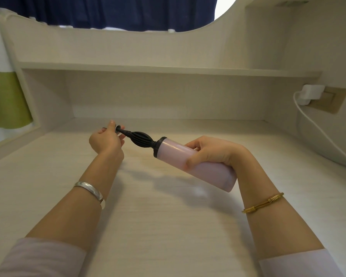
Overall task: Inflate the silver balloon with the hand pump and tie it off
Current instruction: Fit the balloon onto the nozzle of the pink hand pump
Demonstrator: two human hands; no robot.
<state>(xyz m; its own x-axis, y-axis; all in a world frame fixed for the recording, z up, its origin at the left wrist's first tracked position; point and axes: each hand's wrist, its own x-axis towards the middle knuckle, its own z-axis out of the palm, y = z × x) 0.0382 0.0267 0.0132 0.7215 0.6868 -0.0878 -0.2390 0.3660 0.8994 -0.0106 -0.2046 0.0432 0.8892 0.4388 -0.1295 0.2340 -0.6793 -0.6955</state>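
Above a pale desk, the right hand wraps curled fingers around the pink barrel of the hand pump, likely light and rigid. The left hand pinches at the black nozzle; the silver balloon is barely discernible there. Beyond, open desktop runs to a low shelf.

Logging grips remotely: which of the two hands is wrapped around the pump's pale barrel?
The right hand, with the gold bracelet; it grips the hand pump barrel. The left hand, silver bangle, is at the black nozzle tip.
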